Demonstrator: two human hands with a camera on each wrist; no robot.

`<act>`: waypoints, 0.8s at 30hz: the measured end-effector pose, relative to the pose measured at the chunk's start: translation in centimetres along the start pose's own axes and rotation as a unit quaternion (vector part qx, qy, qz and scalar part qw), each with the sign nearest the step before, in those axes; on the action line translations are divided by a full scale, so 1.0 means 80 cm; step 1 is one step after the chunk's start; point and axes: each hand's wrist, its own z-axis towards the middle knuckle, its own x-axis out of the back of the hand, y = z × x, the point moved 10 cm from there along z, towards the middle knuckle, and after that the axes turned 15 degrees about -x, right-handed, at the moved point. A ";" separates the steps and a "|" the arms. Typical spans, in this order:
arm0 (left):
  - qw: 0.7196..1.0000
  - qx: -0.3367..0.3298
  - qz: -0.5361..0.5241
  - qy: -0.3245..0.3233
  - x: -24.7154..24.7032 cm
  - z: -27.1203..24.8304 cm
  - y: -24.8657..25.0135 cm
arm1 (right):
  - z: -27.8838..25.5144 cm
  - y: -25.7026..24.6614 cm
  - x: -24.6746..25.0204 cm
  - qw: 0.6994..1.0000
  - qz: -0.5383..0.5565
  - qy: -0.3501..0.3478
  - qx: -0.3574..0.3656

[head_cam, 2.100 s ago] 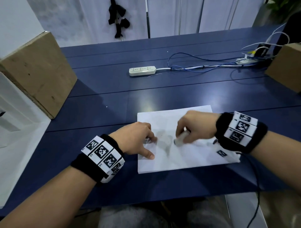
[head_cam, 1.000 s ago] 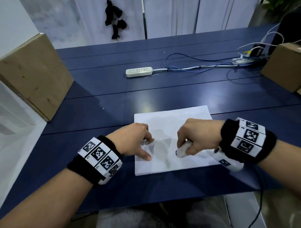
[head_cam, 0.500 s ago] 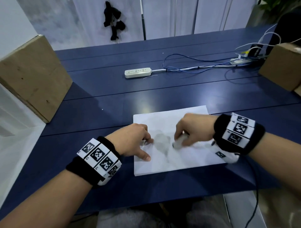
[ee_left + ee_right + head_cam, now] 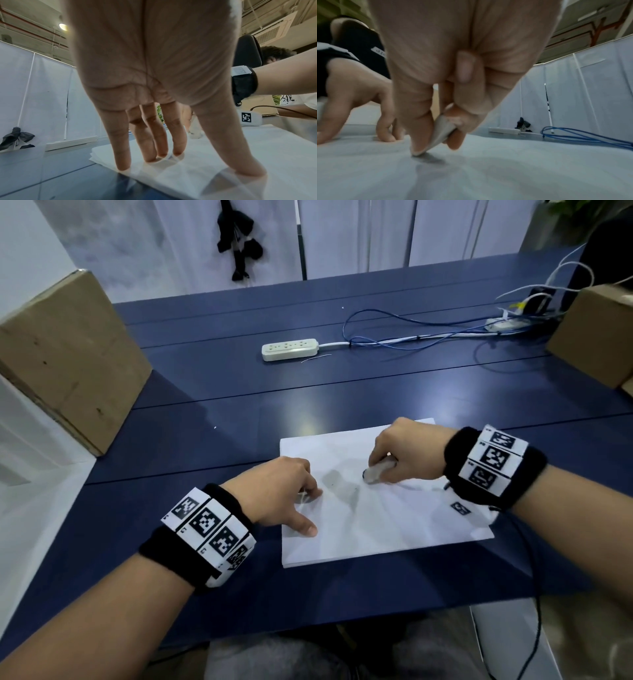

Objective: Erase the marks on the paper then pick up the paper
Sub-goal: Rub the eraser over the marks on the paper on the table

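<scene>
A white sheet of paper (image 4: 383,532) lies flat on the blue table near its front edge, with faint grey smudges (image 4: 339,486) in its middle. My left hand (image 4: 284,494) presses straight fingertips (image 4: 178,152) and thumb onto the paper's (image 4: 223,155) left part, holding it down. My right hand (image 4: 404,455) pinches a small whitish eraser (image 4: 376,470) between thumb and fingers. In the right wrist view the eraser's (image 4: 441,134) tip touches the paper (image 4: 505,175) on a grey smudge.
A cardboard box (image 4: 68,354) stands at the table's left, another box (image 4: 596,333) at the far right. A white power strip (image 4: 289,349) with blue and white cables (image 4: 411,337) lies across the back. The table's front edge (image 4: 308,621) is close to my body.
My right hand has rubbed the eraser back and forth over the smudged middle of the paper, now sitting a little farther back. The left hand stays planted on the paper.
</scene>
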 end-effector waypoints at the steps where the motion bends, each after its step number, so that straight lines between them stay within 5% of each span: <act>1: 1.000 0.000 -0.001 0.001 0.001 0.000 0.000 | -0.001 0.001 -0.001 1.000 -0.003 0.001 0.001; 6: 1.000 0.001 -0.007 0.003 0.000 0.000 -0.002 | -0.045 -0.026 -0.036 0.994 -0.017 -0.101 0.039; 13: 1.000 0.000 0.000 0.001 0.002 0.000 0.002 | -0.011 0.003 0.000 1.000 -0.003 0.018 0.001; 18: 1.000 -0.003 -0.003 0.003 0.001 0.000 0.002 | -0.046 -0.024 -0.036 0.992 -0.025 -0.114 0.037; 24: 1.000 0.000 0.003 -0.003 0.002 0.000 0.003 | 0.002 0.007 0.004 1.000 -0.006 0.014 -0.015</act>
